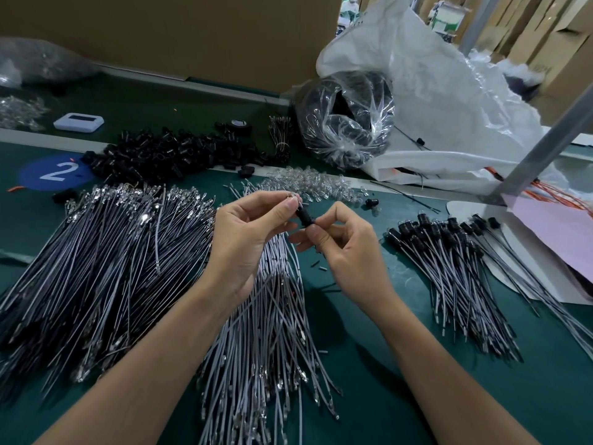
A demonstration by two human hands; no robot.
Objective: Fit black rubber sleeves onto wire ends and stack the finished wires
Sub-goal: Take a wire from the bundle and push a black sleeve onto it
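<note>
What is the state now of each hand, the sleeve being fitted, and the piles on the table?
black sleeve, held up between both hands.
left hand, pinches a wire end above the black sleeve.
right hand, pinches the black sleeve's lower end.
finished wires, sleeved, stacked at the right.
bare wires, unsleeved, piled at the left.
loose sleeves, heaped at the back.

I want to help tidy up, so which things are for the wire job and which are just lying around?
For the job: black rubber sleeve pinched by the right hand, wire end pinched by the left hand, pile of loose sleeves, bare wires, stack of finished wires.
Lying about: white device, tape roll, white plastic sack, pink paper.
</note>
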